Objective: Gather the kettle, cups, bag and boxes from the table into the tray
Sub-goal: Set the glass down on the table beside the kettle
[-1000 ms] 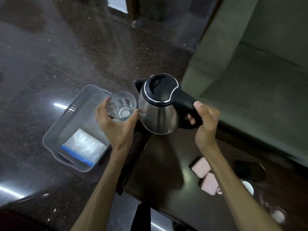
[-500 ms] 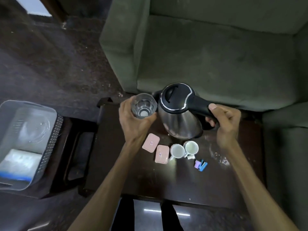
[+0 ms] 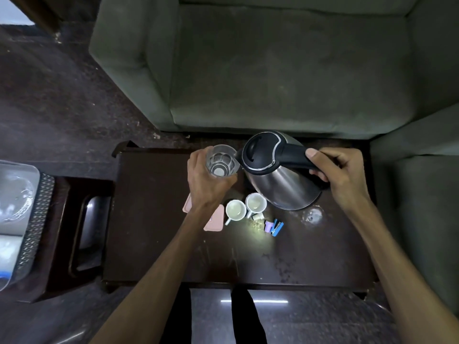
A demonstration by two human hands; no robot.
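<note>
Kettle gripped by right hand, glass by left hand.

No text, brand or number is showing clearly enough to read. The only printing is sitting on the pink box at about 7 o'clock from the kettle: a small dark mark near its left edge, half hidden under the left forearm and too blurred to make out. The kettle lid and handle are showing no legible logo, and the two white cups are looking plain. The small blue and purple things, at 6 o'clock from the kettle, are carrying no lettering that I can distinguish.
</note>
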